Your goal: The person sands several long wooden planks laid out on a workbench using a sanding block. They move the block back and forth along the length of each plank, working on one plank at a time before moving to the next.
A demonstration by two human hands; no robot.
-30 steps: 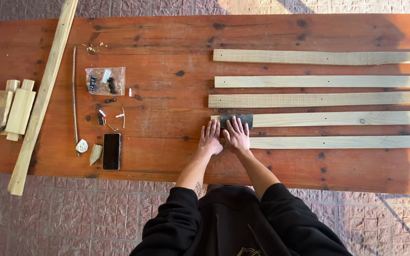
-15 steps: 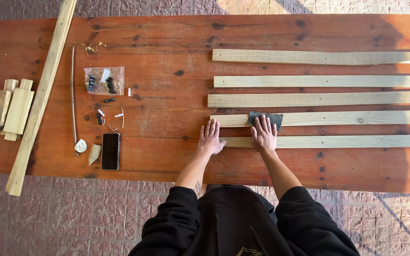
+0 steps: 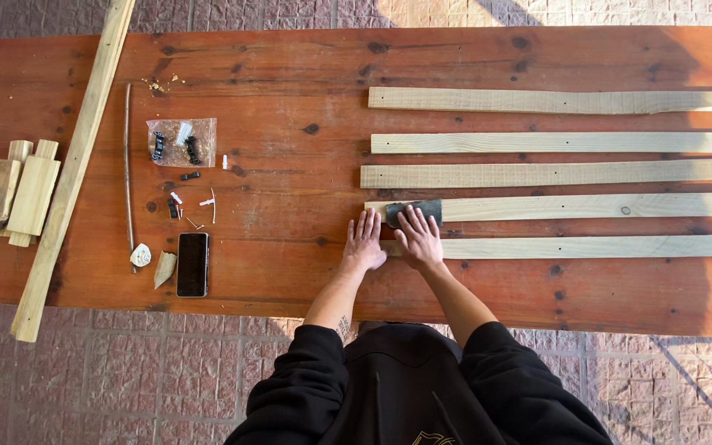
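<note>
The right hand (image 3: 419,239) pressed flat, fingers spread, on a dark sanding pad (image 3: 415,211) at the left end of the fourth slat (image 3: 587,204). The left hand (image 3: 363,245) lay open beside it, bracing the slat; even pressure along the grain would serve best

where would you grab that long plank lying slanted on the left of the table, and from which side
Take the long plank near its middle, from above, fingers pinching across its narrow width. It lies flat and slanted, so both long edges are exposed. Come from its right side: the short wood blocks sit close against its left edge, while the tabletop to its right is freer.
</note>
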